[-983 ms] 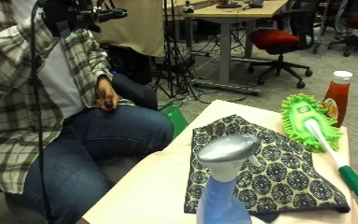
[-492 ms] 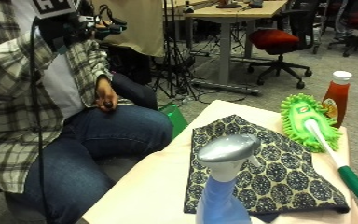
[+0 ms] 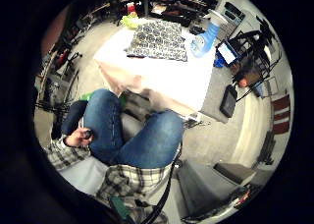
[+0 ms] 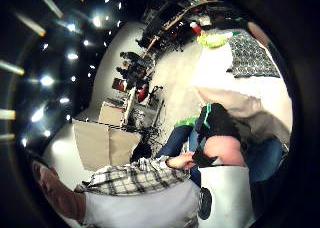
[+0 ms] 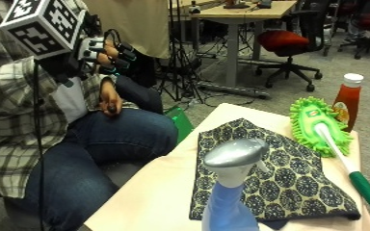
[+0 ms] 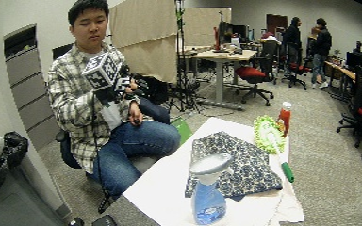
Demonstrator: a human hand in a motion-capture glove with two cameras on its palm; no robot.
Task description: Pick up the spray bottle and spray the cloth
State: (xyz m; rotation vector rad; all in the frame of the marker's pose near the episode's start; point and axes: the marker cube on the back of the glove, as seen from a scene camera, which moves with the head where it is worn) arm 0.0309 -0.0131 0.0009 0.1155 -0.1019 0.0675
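Raising up to chest height over the last second, the gloved right hand (image 5: 105,50) now hangs well apart from the worktop (image 5: 165,192), fingers (image 5: 124,52) relaxed and holding nothing. So the reach hasn't started. Spray bottle (image 5: 233,192) stands at the near edge, touching the patterned cloth (image 5: 268,173).

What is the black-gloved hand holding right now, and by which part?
Nothing. The black-gloved right hand is raised near the person's chest, away from the table, while the blue spray bottle with the grey trigger head stands untouched beside the dark patterned cloth.
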